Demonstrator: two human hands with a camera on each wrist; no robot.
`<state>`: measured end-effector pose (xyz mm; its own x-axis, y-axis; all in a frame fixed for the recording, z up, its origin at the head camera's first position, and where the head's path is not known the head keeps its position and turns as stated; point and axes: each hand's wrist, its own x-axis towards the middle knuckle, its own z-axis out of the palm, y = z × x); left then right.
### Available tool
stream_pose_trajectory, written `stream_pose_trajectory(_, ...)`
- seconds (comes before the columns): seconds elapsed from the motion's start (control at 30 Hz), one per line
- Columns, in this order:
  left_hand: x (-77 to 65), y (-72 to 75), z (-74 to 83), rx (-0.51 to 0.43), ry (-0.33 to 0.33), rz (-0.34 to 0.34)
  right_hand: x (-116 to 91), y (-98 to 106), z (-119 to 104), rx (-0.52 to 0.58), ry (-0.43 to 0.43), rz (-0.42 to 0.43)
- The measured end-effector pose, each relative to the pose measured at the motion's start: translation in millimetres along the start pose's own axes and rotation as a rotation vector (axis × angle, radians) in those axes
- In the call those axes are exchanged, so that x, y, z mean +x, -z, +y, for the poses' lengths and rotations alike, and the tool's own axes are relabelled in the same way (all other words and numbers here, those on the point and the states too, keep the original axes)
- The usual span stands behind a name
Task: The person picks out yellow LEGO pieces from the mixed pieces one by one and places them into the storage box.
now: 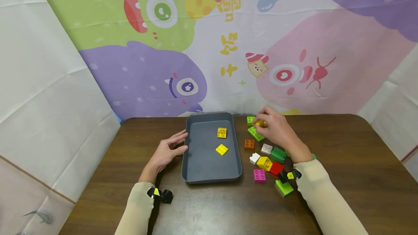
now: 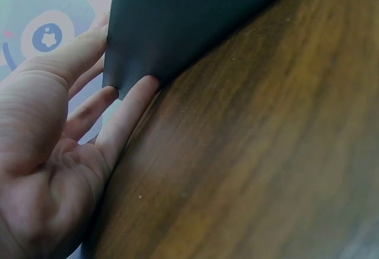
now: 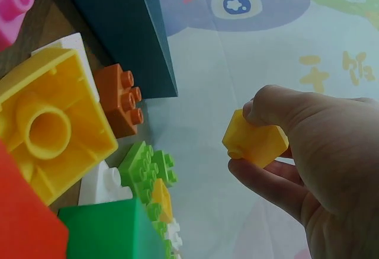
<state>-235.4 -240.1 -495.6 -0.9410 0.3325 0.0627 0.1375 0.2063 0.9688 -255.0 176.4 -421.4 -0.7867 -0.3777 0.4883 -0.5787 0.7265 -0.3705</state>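
Observation:
My right hand (image 1: 275, 128) pinches a yellow toy brick (image 3: 256, 142) between thumb and fingers, above the far end of the loose bricks. In the head view, two yellow bricks lie in the grey tray (image 1: 202, 166): one hollow side up (image 1: 222, 132), the other square brick (image 1: 222, 149) studs up. With fairly straight fingers, my left hand (image 1: 165, 152) touches the tray's left side. Below the right hand lie a long light green brick (image 1: 256, 134) and a smaller light green brick (image 1: 250, 120).
Right of the tray lie an orange-brown brick (image 1: 249, 144), a pink brick (image 1: 259, 176), a yellow brick (image 1: 264, 163), a red brick (image 1: 276, 168), a dark green brick (image 1: 278, 154) and white ones. A patterned cloth (image 1: 225, 93) hangs behind the wooden table (image 1: 209, 209).

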Motion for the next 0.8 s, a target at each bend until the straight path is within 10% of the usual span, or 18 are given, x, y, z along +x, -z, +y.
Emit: stream_pose_trajectory(0.8,1.1,0.3,-0.9,-0.009,0.007,-0.001,19.7,4.7,-13.4,0.01,-0.009,-0.05)
